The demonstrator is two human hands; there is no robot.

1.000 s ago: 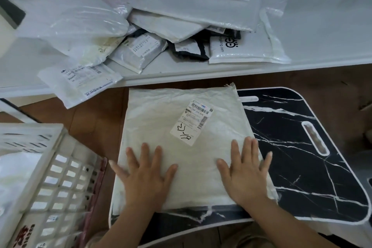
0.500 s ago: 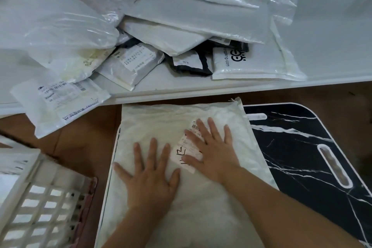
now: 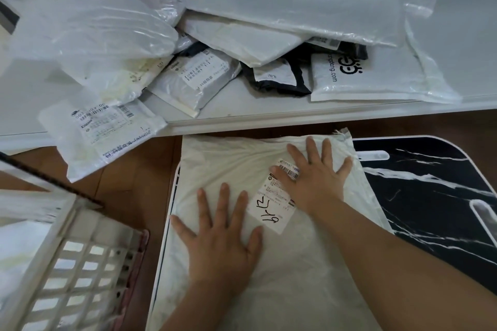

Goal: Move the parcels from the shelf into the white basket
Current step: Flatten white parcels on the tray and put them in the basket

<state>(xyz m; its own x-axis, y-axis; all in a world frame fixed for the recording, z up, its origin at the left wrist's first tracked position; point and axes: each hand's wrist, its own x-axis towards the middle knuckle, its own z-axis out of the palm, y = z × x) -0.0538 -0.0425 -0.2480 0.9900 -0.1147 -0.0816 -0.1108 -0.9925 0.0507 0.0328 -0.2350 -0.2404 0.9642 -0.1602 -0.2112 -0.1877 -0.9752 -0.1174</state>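
A big white parcel (image 3: 231,169) lies flat on a black marble-pattern board (image 3: 430,191), just below the edge of the shelf (image 3: 470,35). Both hands rest on it with the palms down. The left hand (image 3: 223,244) is on the near part, with its fingers spread wide. The right hand (image 3: 314,177) is further up, also with open fingers, and it partly covers the shipping label (image 3: 271,209). No hand pinches or grips anything; they only press on the parcel.

The white basket (image 3: 67,263) stands at the lower left, close to the board. Something pale seems to be inside, but I cannot tell what it is.

I judge that the task is in an early or middle stage. This one parcel is off the shelf but not yet in the basket. On the shelf a pile of parcels (image 3: 188,43) is left, many white and grey bags, overlapping each other, and one small labelled parcel (image 3: 102,129) hangs over the front edge. All of these must go to the basket.
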